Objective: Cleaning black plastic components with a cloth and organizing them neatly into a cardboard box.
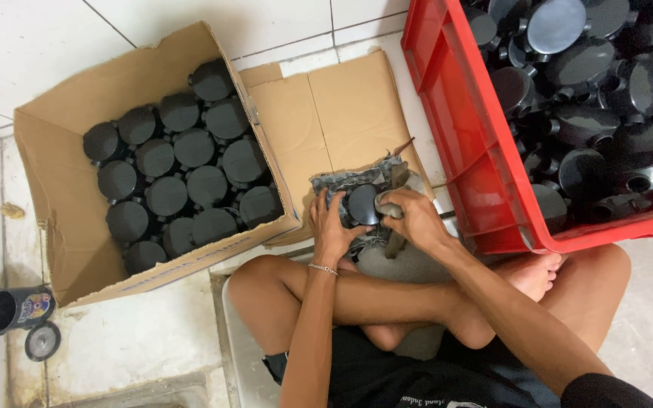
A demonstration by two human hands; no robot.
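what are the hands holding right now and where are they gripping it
The left hand grips a round black plastic part by its left rim. The right hand presses a grey pad against its right edge.

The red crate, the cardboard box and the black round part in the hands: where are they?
red crate [468,143], head view, on its left wall.
cardboard box [69,219], head view, on its inner left wall.
black round part [363,204], head view, on its flat face.

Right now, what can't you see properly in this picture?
- Head view: the round black plastic part is partly covered by the left hand and right hand.
- The small grey thing under the right fingers: too hidden to name.
- The red plastic crate runs off the top and right edges.
- The lower layers in the brown cardboard box are hidden by the top black parts.
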